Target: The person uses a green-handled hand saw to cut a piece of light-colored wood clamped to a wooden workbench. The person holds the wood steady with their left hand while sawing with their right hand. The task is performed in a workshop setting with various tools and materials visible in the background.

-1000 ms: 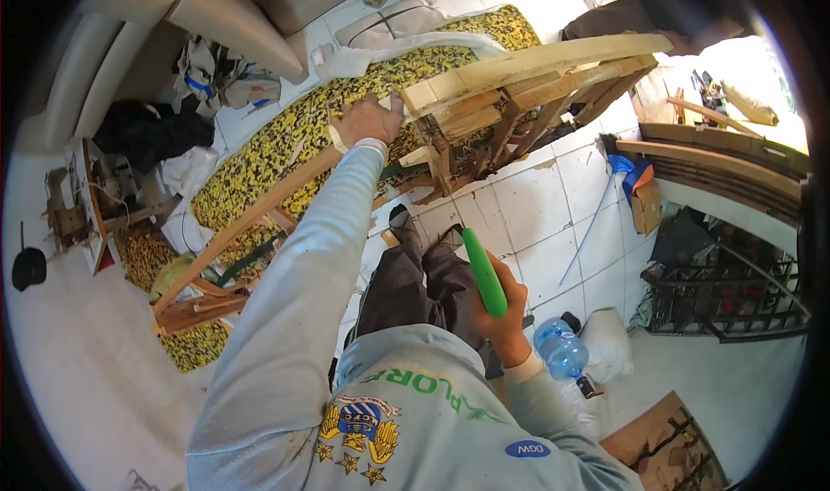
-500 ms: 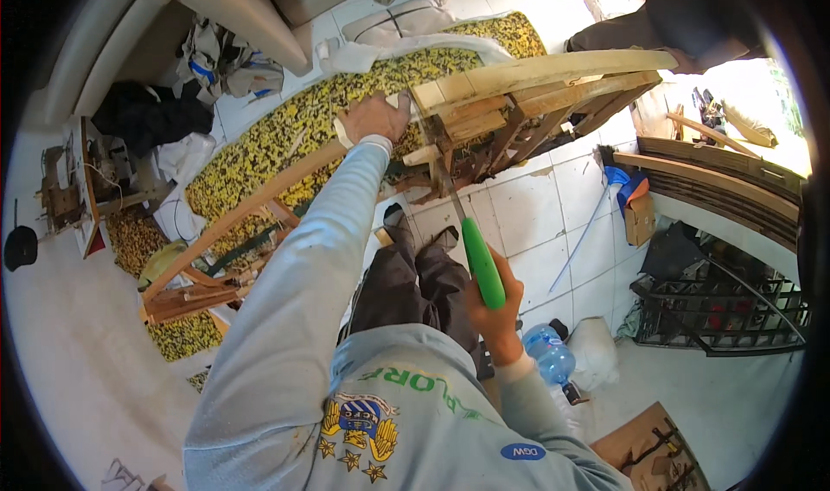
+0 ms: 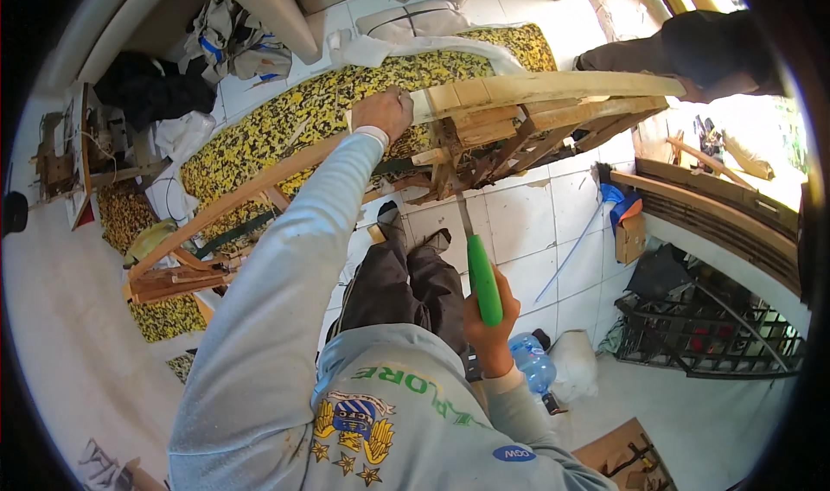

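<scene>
My left hand [image 3: 383,115] is closed over the top rail of a long curved wooden frame [image 3: 553,88], beside where the pale part begins. A handsaw [image 3: 486,282] with a green handle is gripped in my right hand [image 3: 491,325], in front of my body. Its narrow blade points up toward the underside of the frame. Whether the blade tip touches the wood I cannot tell. Slats and braces [image 3: 497,132] hang below the rail.
Yellow-and-black patterned fabric [image 3: 259,137] lies behind the frame on white tiles. Another person's dark-clad arm [image 3: 674,54] reaches the frame's right end. A large blue water bottle [image 3: 532,361] stands near my right forearm. Dark metal grating [image 3: 700,331] lies at the right.
The saw has dropped down and away from the top rail, where its blade lay across the wood before. My left hand stays on the rail. The whole view has shifted slightly.
</scene>
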Motion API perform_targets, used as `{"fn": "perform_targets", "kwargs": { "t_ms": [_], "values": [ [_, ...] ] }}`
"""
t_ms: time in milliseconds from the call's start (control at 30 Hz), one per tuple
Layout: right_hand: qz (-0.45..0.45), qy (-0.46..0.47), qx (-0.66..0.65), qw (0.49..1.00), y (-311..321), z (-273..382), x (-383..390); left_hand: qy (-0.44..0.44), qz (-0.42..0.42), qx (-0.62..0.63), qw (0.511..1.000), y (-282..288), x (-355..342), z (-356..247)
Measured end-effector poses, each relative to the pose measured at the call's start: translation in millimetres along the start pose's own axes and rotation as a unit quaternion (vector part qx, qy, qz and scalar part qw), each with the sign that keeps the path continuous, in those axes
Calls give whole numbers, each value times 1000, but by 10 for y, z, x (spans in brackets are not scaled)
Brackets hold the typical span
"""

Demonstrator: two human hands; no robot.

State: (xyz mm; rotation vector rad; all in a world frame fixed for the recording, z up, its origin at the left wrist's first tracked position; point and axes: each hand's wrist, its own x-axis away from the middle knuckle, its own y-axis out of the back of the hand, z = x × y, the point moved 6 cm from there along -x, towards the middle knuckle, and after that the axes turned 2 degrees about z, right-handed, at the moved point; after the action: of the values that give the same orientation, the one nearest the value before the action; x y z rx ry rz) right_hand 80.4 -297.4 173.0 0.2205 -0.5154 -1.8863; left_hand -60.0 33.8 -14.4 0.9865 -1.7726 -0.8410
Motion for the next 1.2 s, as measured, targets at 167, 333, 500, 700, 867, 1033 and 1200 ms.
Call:
{"fn": "perform_targets", "kwargs": {
  "t_ms": [167,333,500,700,867,1033,1200],
  "values": [
    [-50,83,-51,994,-710,-246,-1342,-15,-39,-4,999,-43,-6,-117],
    [-26,39,-73,996,-663,-283,-1464,-1,-30,7,1000,34,51,-114],
    [-23,37,10,999,130,-30,239,14,-48,-18,999,27,64,-53],
    [-31,83,-21,996,-782,-551,-1742,-13,-64,-9,998,48,-21,-225],
    [-23,108,-40,993,-567,-239,-1305,18,-38,5,999,36,59,-63],
    [12,-12,-2,1000,133,144,47,30,-51,18,998,58,89,-69],
    [-3,61,-37,997,-800,-277,-1667,14,-57,7,998,125,6,-136]
  ]
}}
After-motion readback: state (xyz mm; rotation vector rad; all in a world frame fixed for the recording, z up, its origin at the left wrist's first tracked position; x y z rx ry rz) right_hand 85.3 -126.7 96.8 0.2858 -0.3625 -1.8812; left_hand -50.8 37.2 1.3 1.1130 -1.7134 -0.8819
